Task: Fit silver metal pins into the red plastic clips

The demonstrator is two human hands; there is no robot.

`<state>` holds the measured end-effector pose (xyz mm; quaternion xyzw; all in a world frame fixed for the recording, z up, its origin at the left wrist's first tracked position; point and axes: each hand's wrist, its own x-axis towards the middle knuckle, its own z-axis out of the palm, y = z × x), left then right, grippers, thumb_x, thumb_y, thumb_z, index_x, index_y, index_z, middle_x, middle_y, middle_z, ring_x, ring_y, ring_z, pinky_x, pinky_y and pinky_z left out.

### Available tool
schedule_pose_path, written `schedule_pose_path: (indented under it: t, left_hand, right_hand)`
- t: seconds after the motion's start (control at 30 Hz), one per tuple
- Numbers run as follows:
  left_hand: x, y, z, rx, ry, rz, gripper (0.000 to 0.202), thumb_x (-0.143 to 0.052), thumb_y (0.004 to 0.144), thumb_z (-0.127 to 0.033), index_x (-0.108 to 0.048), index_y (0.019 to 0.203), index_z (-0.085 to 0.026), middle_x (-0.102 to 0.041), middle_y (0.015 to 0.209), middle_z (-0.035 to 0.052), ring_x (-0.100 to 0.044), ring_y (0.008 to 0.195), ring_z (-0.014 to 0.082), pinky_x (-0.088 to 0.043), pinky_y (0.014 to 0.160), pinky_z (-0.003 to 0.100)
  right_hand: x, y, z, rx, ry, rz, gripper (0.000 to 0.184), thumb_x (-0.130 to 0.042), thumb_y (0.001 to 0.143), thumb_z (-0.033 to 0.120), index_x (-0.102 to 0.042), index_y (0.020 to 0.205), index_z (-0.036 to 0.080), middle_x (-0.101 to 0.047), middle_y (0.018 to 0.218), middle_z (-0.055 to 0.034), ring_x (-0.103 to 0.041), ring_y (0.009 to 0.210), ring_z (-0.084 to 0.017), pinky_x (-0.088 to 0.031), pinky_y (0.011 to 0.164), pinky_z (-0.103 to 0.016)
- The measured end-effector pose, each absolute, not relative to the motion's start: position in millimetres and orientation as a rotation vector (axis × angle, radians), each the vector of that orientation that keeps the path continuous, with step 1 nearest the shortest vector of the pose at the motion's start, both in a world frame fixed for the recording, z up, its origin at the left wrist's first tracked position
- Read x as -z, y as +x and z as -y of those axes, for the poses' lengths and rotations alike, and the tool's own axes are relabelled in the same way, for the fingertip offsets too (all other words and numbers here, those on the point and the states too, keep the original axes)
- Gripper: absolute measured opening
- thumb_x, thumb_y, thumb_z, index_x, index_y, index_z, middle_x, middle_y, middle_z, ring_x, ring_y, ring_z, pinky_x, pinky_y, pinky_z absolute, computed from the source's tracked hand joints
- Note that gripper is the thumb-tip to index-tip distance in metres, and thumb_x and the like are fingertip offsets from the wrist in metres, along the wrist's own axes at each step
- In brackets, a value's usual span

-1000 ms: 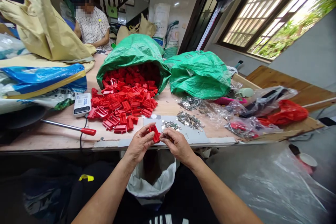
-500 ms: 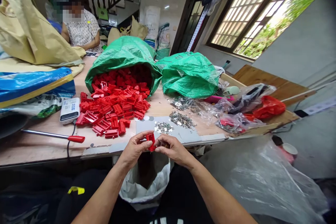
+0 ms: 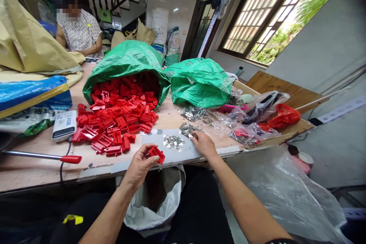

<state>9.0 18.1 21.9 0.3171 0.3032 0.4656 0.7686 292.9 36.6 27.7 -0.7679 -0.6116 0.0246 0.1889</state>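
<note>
In my left hand [image 3: 139, 167] is a small red plastic box-like part [image 3: 156, 154], pinched between thumb and fingers over the table's front edge, its hollow side facing up. My right hand [image 3: 204, 144] reaches to the darker pile of small metal pieces [image 3: 188, 129], fingertips together at its near edge. What those fingertips hold, if anything, is too small to make out. A second pile of shiny flat metal pieces [image 3: 173, 142] lies between my hands on a grey sheet [image 3: 156, 137]. Many similar red parts [image 3: 114, 122] are heaped to the left, spilling from a green woven sack [image 3: 128, 55].
Another green sack [image 3: 200, 84] stands at the back, with plastic bags [image 3: 248, 131] to the right. A white device [image 3: 64, 125] and a red-handled lever [image 3: 71, 159] are at left. Below the edge hangs an open white sack [image 3: 153, 213]. Across the table sits a person [image 3: 80, 32].
My right hand has left the red part and moved right to the darker metal pile. My left hand has kept the red part, now turned and slightly further left. The view has shifted a little.
</note>
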Motion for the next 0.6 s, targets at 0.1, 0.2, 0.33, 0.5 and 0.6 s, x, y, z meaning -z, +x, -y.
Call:
schedule_pose_path:
  t: [0.1, 0.2, 0.33, 0.5, 0.6]
  left_hand:
    - [-23.6, 8.7, -18.1, -1.014, 0.693, -0.678, 0.044, -0.081, 0.06, -0.021, -0.059, 0.098, -0.018, -0.069, 0.08, 0.0011, -0.068, 0.074, 0.0163, -0.052, 0.071, 0.026]
    - [-24.8, 7.9, -18.2, -1.024, 0.687, -0.684, 0.044, -0.081, 0.06, -0.021, -0.058, 0.097, -0.018, -0.069, 0.081, 0.0012, -0.068, 0.077, 0.0176, -0.052, 0.072, 0.028]
    - [-23.6, 7.8, -18.6, -1.029, 0.685, -0.677, 0.043, -0.082, 0.059, -0.022, -0.059, 0.096, -0.018, -0.069, 0.08, 0.0019, -0.068, 0.077, 0.0178, -0.052, 0.072, 0.028]
    - [-19.7, 7.4, -18.7, -1.028, 0.7, -0.693, 0.044, -0.081, 0.06, -0.022, -0.059, 0.098, -0.019, -0.068, 0.083, 0.0012, -0.068, 0.078, 0.017, -0.052, 0.073, 0.028]
    - [-18.2, 7.1, -19.0, -1.03, 0.714, -0.697, 0.043, -0.08, 0.062, -0.022, -0.058, 0.098, -0.019, -0.068, 0.083, 0.001, -0.068, 0.078, 0.0169, -0.053, 0.073, 0.028]
  right_hand:
    - [-25.6, 289.4, -38.0, -0.039, -2.174, 1.738, 0.008, -0.056, 0.081, 0.024, -0.062, 0.086, 0.022, -0.064, 0.085, -0.0039, -0.056, 0.078, -0.019, -0.035, 0.062, -0.027]
    - [-26.2, 289.3, -34.4, -0.019, -2.174, 1.747, 0.008, -0.055, 0.082, 0.024, -0.061, 0.087, 0.022, -0.064, 0.085, -0.0033, -0.057, 0.078, -0.018, -0.034, 0.062, -0.026]
    - [-28.4, 290.0, -26.0, 0.0, -2.163, 1.76, 0.01, -0.053, 0.084, 0.025, -0.06, 0.091, 0.023, -0.064, 0.09, -0.0032, -0.058, 0.08, -0.018, -0.037, 0.065, -0.027]
    - [-28.3, 287.6, -14.1, 0.003, -2.132, 1.791, 0.014, -0.053, 0.084, 0.022, -0.059, 0.096, 0.023, -0.065, 0.096, -0.0035, -0.059, 0.082, -0.018, -0.04, 0.068, -0.027]
    - [-27.7, 287.8, -5.2, -0.044, -2.015, 1.858, 0.018, -0.053, 0.082, 0.018, -0.059, 0.099, 0.023, -0.064, 0.099, -0.0041, -0.059, 0.087, -0.019, -0.043, 0.074, -0.028]
